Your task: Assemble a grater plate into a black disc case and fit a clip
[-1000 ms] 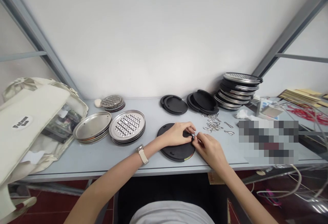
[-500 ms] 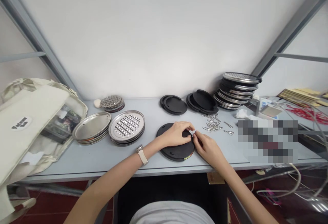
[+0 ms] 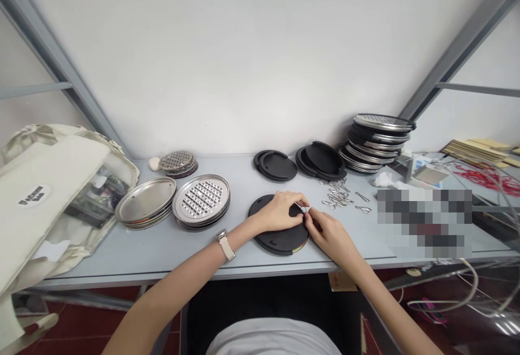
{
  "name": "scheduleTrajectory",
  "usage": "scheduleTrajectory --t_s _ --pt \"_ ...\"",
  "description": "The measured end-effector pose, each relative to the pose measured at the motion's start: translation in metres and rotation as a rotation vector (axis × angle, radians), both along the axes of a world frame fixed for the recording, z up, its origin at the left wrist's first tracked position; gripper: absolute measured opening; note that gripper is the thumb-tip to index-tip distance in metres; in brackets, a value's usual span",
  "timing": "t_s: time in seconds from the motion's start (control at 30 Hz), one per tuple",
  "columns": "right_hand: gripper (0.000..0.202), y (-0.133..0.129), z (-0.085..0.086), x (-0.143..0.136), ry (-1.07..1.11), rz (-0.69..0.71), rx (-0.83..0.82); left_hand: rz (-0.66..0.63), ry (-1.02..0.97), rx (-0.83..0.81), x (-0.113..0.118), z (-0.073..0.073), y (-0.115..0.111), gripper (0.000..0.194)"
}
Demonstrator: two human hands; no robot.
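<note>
A black round plastic holder lies on the table in front of me, with a strip of coloured edge showing at its lower right. My left hand rests across its top, fingers curled at its right side with the thumb bent toward them. Against that same side, my right hand is closed in a pinch. Between the fingertips of both hands shows a small thin pale piece, too small to name. Several metal wire loops lie loose just beyond my right hand.
Grater discs and plain metal discs are stacked at left, near smaller graters and a cream bag. Black holders lie at the back. A tall stack of assembled discs stands at right, beside red cord.
The pale piece between my fingertips looked wider before and now shows as a thin line. My right fingertips have shifted slightly left; the holder stays in place.
</note>
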State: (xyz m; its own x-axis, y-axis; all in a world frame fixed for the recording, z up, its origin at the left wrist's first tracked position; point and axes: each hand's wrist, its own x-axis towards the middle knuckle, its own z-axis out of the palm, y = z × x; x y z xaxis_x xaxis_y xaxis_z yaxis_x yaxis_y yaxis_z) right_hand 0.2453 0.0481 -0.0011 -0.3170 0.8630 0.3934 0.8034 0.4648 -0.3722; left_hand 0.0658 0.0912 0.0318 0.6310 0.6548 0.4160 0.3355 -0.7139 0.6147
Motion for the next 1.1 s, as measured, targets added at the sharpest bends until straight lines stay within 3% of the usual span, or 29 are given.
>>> scheduleTrajectory --t_s 0.67,1.1 --pt "0.024 -0.0015 0.0004 -0.0008 -0.013 -0.003 0.108 -0.045 -0.06 -0.043 -0.0007 0.0008 0.0004 0.024" --pt "0.024 -0.0015 -0.0016 0.0 -0.051 -0.002 0.175 -0.016 0.046 -0.037 -0.0003 -0.0007 -0.0012 0.024"
